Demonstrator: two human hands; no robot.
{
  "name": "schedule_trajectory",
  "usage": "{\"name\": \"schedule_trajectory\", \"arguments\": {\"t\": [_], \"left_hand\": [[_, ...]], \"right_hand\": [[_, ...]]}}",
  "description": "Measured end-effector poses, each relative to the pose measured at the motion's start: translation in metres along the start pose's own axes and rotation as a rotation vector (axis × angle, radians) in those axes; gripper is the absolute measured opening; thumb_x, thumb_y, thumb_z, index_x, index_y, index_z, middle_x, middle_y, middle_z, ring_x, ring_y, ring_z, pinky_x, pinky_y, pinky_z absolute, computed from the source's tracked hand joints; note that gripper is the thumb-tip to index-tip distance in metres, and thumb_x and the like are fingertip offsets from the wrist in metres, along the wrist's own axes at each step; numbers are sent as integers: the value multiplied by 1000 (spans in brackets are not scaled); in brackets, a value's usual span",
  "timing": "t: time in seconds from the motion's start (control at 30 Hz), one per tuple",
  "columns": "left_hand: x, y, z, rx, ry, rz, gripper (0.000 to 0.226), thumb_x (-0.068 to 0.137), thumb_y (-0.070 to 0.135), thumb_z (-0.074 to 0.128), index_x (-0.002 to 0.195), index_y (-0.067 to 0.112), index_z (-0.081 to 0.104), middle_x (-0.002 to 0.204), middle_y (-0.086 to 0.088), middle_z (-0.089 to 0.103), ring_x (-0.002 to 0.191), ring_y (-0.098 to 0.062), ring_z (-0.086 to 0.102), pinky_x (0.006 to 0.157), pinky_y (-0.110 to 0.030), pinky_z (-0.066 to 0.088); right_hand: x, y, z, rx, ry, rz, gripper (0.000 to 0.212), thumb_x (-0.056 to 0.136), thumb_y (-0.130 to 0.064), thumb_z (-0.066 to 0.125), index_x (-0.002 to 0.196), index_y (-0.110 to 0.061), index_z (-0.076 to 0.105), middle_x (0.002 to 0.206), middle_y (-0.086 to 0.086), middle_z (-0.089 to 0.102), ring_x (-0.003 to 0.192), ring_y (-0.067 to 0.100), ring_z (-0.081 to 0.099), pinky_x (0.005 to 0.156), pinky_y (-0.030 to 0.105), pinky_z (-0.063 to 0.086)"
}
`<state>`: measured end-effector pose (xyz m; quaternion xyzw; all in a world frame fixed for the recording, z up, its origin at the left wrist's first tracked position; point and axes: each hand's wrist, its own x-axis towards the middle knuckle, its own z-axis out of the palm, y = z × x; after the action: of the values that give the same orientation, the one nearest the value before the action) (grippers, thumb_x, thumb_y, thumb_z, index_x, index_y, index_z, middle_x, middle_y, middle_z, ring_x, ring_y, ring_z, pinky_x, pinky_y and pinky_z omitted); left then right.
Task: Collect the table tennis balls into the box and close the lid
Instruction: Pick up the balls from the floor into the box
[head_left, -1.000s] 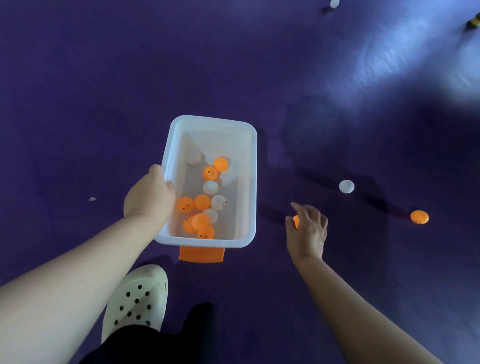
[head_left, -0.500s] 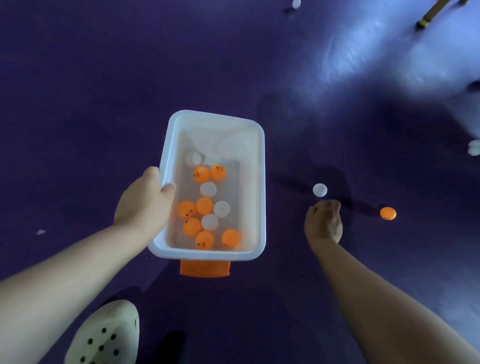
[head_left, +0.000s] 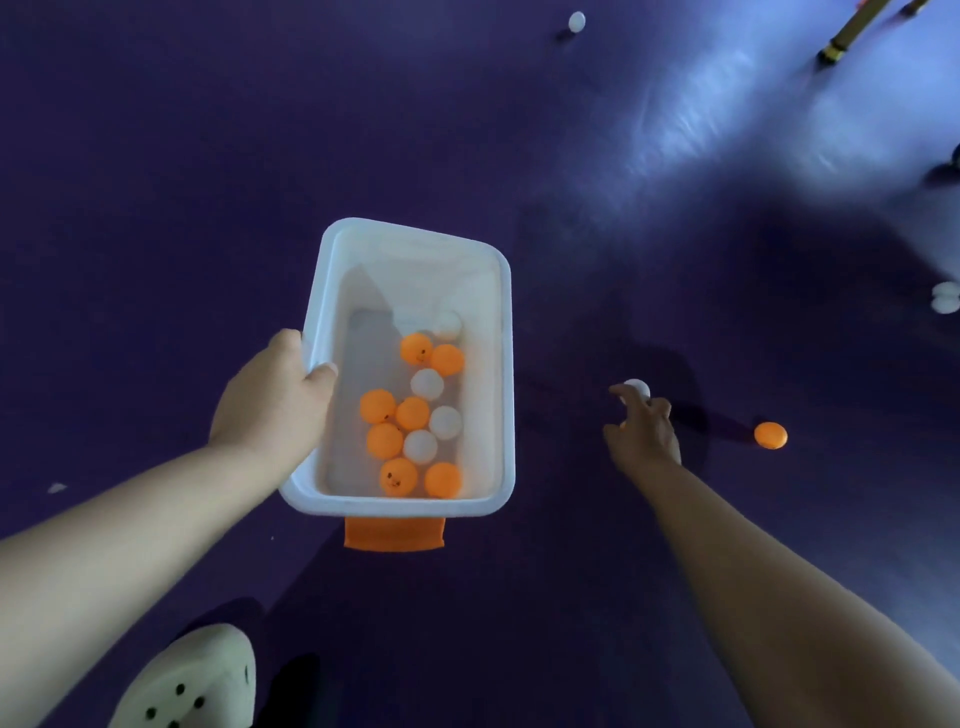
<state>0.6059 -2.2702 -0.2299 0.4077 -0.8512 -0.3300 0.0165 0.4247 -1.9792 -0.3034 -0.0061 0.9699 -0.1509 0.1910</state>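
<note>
While the left hand (head_left: 275, 400) was clamped on the left rim of the white box (head_left: 415, 240), thumb hooked over the edge to the inside, the box was held out over the purple floor (head_left: 208, 156) with its top open. Sitting in the bottom was a bunch of balls (head_left: 412, 413), I counted seven orange and four white, mostly bunched toward the near end and the right wall. An orange tab (head_left: 395, 533) stuck out from under the near edge.

Off to the right, the right hand (head_left: 644, 431) was stretched down to a white ball (head_left: 638, 387) on the floor, with one fingertip right against it and the other fingers half curled. Honestly couldn't tell whether it had actually closed on anything. A tiny sliver of orange peeked out at the thumb side, too small to make out.

Further right lay a loose orange ball (head_left: 770, 435), well apart from the hand. Another far white ball (head_left: 576, 22) sat way up top, and a white pair (head_left: 945, 304) showed at the right edge. A pale clog (head_left: 192, 680) with holes was bottom left.
</note>
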Motion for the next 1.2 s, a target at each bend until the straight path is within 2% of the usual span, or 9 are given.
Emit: {"name": "schedule_trajectory", "arguments": {"t": [0.17,0.3,0.4,0.53,0.63,0.8,0.87,0.97,1.2], "left_hand": [[-35,15,-3,25,4,19,21,94,24,44,90,4,45,80,-17,57,74,-39,57,61,-41,45],[-74,42,-13,55,-14,53,20,95,27,44,88,7,45,77,-13,57,71,-35,58,58,-39,44],[-105,68,-25,92,-32,91,21,94,28,45,85,9,42,76,-6,53,69,-29,54,57,-36,38],[-146,113,-50,128,-83,156,23,94,27,44,79,12,38,77,-3,48,63,-21,46,54,-33,32],[-172,154,-69,181,-107,210,20,94,28,43,82,13,40,77,-1,47,64,-20,45,56,-33,34],[-197,214,-68,231,-126,264,23,94,26,41,74,17,35,74,1,43,60,-17,40,54,-31,33],[-194,232,-57,247,-134,271,21,95,25,41,76,16,36,73,1,42,59,-17,40,53,-30,32],[-173,245,-32,242,-152,272,15,95,24,40,84,14,38,74,1,42,60,-17,40,53,-30,31],[-88,258,38,226,-217,236,14,94,20,40,93,7,45,79,-6,51,59,-19,43,50,-29,31]], "right_hand": [[-70,-21,-28,327,235,-444,50,86,-9,59,129,-34,50,120,-1,42,80,15,55,69,24,45],[-127,-38,-79,315,-21,-723,54,84,-8,60,123,-43,54,115,-8,44,82,6,53,70,8,41],[-159,-38,-120,271,-186,-779,46,82,-6,59,109,-44,62,130,-11,39,77,10,55,75,19,48],[-199,-22,-178,566,-180,-657,36,84,-5,59,109,-31,57,123,-7,38,80,-10,47,67,2,40],[-218,-9,-207,708,-179,-547,45,84,4,46,117,-27,46,126,-1,37,92,4,46,64,13,41],[-232,8,-240,793,-202,-543,67,91,-2,49,146,-26,19,152,-3,27,140,10,29,106,27,32],[-222,23,-254,823,-93,-518,63,89,0,50,144,-23,28,150,-4,34,140,9,30,113,30,30],[-192,58,-264,870,43,-405,51,89,-2,52,132,-28,43,128,-17,47,125,1,40,105,26,36],[-112,152,-212,777,80,-3,48,94,-11,53,136,-31,42,127,-7,44,118,6,42,90,23,35]]}}
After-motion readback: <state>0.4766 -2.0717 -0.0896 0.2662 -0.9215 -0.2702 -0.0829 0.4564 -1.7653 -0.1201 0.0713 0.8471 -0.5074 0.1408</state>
